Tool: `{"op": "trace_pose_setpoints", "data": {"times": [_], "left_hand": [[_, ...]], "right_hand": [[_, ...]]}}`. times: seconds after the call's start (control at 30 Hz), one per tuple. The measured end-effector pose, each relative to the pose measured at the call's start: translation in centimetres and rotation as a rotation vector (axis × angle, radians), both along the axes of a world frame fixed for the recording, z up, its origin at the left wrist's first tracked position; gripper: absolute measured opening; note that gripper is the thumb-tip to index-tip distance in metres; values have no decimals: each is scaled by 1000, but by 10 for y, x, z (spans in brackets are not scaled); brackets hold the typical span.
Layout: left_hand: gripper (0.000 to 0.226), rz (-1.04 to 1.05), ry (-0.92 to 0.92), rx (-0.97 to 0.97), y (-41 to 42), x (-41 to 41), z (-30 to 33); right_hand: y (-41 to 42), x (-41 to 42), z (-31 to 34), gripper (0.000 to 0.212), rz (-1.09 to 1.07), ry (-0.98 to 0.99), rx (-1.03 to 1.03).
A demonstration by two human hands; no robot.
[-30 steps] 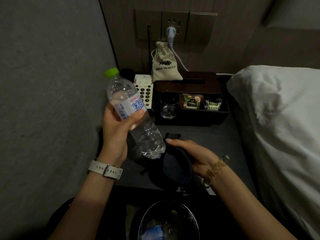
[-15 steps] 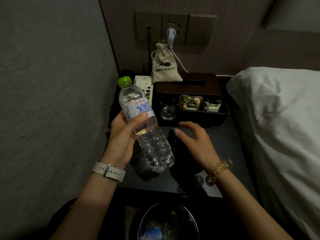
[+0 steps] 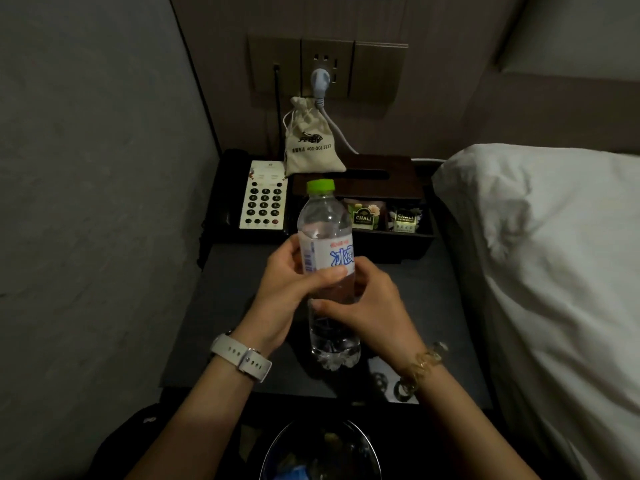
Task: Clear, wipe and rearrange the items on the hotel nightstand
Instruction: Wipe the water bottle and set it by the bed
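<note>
A clear water bottle (image 3: pixel 325 230) with a green cap and a white-and-blue label stands upright above the dark nightstand (image 3: pixel 221 306). My left hand (image 3: pixel 284 296) grips its middle from the left, thumb across the label. My right hand (image 3: pixel 367 306) grips it from the right, just below the label. The bottle's base hangs a little above the tabletop. The dark cloth seen earlier is hidden behind my hands.
At the back stand a phone keypad (image 3: pixel 265 199), a beige drawstring bag (image 3: pixel 310 143), a dark tissue box (image 3: pixel 381 174) and a tray with tea sachets (image 3: pixel 384 216). A white pillow (image 3: pixel 540 258) lies right. A bin (image 3: pixel 318 452) sits below the nightstand's front edge.
The bottle swung from tilted on the left to upright at the centre. My right hand left the dark cloth and took hold of the bottle alongside my left.
</note>
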State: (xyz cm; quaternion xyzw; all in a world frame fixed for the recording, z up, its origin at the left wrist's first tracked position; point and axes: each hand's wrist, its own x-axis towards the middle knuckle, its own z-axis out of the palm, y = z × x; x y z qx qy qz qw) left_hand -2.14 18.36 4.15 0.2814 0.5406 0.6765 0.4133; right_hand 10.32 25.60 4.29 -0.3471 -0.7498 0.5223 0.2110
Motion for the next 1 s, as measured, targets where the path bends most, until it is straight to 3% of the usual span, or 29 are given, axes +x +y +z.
{"op": "trace_pose_setpoints", "data": {"times": [0.1,0.27,0.57,1.0], "left_hand": [[63,-44,20,0,10,9,-1],[85,-63,112,-92,24,21,-9],[42,-92,781,-255,24,29,-20],[36,-207,1046,-411,16,24,-36]], "right_hand": [[10,10,1,56,-72,-15,11],[39,29,6,62,-279,26,39],[105,84,8,62,-688,-69,308],[150,47,-19,60,-747,-34,371]]}}
